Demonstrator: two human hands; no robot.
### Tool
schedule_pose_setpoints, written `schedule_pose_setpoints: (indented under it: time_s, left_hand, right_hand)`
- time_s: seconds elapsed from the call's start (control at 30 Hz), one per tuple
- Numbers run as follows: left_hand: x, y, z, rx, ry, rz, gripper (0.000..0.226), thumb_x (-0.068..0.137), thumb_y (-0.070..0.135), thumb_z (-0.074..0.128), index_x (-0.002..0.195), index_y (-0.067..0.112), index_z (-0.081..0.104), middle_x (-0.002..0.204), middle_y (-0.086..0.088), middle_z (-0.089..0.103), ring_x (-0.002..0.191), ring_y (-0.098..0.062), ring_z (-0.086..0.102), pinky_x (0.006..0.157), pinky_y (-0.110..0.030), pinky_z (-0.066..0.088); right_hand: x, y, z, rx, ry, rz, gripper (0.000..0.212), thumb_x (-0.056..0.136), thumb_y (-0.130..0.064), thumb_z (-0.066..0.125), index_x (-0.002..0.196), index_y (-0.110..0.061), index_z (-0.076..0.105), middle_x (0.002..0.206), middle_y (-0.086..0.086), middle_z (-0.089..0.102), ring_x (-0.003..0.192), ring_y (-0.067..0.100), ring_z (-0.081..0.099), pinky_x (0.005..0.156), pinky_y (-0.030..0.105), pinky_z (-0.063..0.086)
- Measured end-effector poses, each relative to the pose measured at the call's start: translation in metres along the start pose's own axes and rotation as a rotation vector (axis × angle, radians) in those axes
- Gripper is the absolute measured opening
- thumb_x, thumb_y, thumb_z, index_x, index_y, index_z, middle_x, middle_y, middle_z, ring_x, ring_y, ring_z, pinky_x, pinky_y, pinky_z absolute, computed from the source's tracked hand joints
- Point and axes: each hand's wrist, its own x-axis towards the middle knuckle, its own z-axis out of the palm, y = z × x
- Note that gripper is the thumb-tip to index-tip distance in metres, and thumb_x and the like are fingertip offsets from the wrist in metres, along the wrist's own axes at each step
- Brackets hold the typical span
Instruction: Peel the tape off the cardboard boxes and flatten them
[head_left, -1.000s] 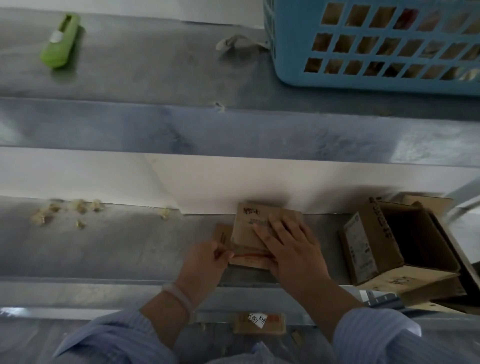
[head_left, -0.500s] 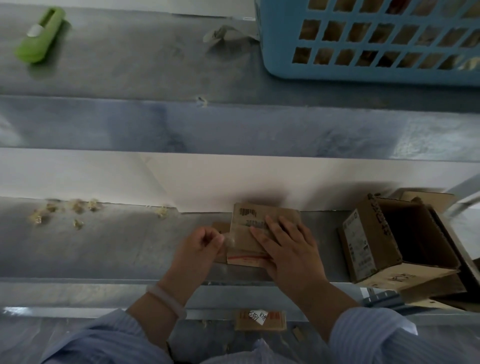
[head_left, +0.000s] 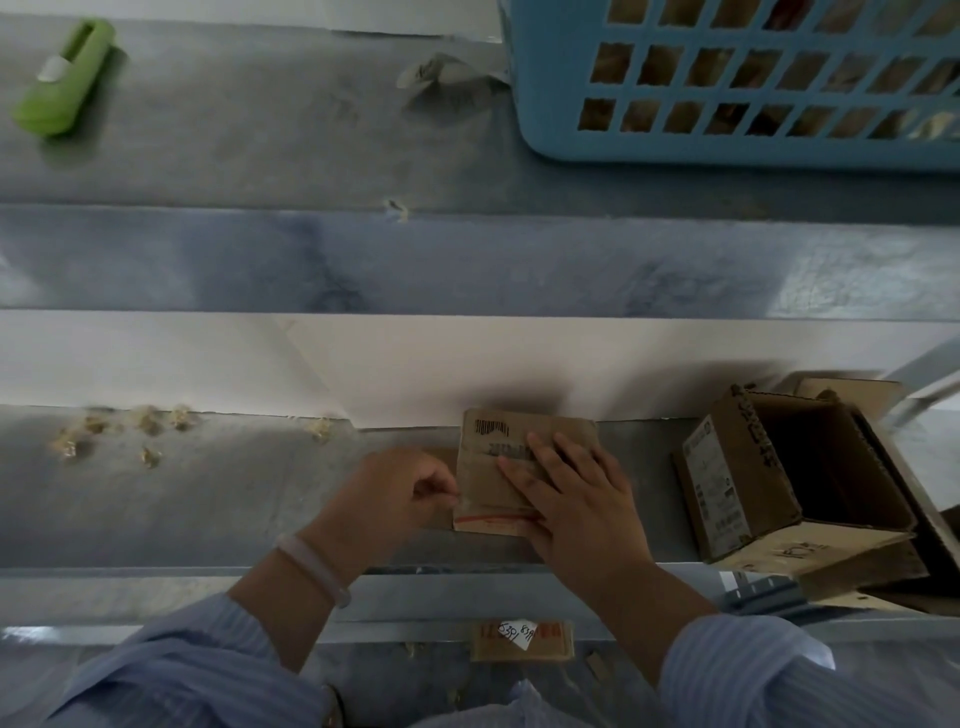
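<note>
Fingers (head_left: 550, 457) of the right hand (head_left: 576, 499) press flat on the flattened box (head_left: 488, 467) while the curled left hand (head_left: 395, 499) pinches its tape (head_left: 456, 500), pulled farther left than before.

I count my two hands, left (head_left: 395, 499) and right (head_left: 576, 499). Cardboard: one flattened box (head_left: 493, 467), one open box (head_left: 737, 483), one labelled piece (head_left: 550, 647). One tape strip (head_left: 457, 500) in my left pinch. One blue basket (head_left: 550, 93), one green cutter (head_left: 67, 78), one bracelet (head_left: 311, 566), about six crumpled tape scraps (head_left: 148, 420).
</note>
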Motion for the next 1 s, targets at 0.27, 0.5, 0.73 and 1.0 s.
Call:
schedule_pose_setpoints:
  time_s: [0.27, 0.5, 0.73, 1.0]
  left_hand:
    - [0.009, 0.004, 0.019, -0.34, 0.492, -0.322, 0.019, 0.093, 0.007, 0.057, 0.08, 0.021, 0.054, 0.074, 0.003, 0.063, 0.072, -0.008, 0.066, 0.071, -0.028, 0.056]
    - [0.006, 0.008, 0.011, -0.053, 0.312, 0.026, 0.012, 0.088, 0.021, 0.062, 0.087, 0.021, 0.074, 0.088, 0.015, 0.066, 0.09, 0.003, 0.059, 0.075, -0.003, 0.042]
    - [0.006, -0.006, 0.015, 0.052, 0.219, 0.022, 0.028, 0.08, 0.012, 0.073, 0.106, 0.023, 0.07, 0.089, 0.014, 0.058, 0.082, 0.0, 0.054, 0.072, -0.007, 0.039]
    - [0.007, -0.008, 0.01, 0.099, 0.112, 0.019, 0.013, 0.081, 0.02, 0.073, 0.088, 0.029, 0.066, 0.09, 0.013, 0.065, 0.082, -0.002, 0.057, 0.071, -0.016, 0.043]
  right_hand:
    - [-0.003, -0.001, 0.001, -0.012, 0.014, -0.016, 0.057, 0.081, -0.05, 0.048, 0.137, -0.042, 0.045, 0.143, -0.001, 0.052, 0.129, 0.028, 0.05, 0.105, 0.05, 0.031]
    - [-0.004, -0.001, 0.001, 0.001, 0.025, -0.014, 0.056, 0.081, -0.049, 0.047, 0.137, -0.042, 0.046, 0.143, -0.001, 0.052, 0.13, 0.028, 0.05, 0.105, 0.051, 0.031]
    - [-0.003, 0.0, 0.002, 0.023, 0.046, -0.019, 0.056, 0.079, -0.05, 0.052, 0.135, -0.043, 0.049, 0.141, -0.002, 0.054, 0.128, 0.027, 0.051, 0.106, 0.05, 0.031]
    - [-0.006, 0.002, 0.001, 0.05, 0.049, -0.033, 0.055, 0.078, -0.05, 0.054, 0.133, -0.044, 0.053, 0.141, -0.005, 0.054, 0.129, 0.025, 0.05, 0.104, 0.051, 0.037]
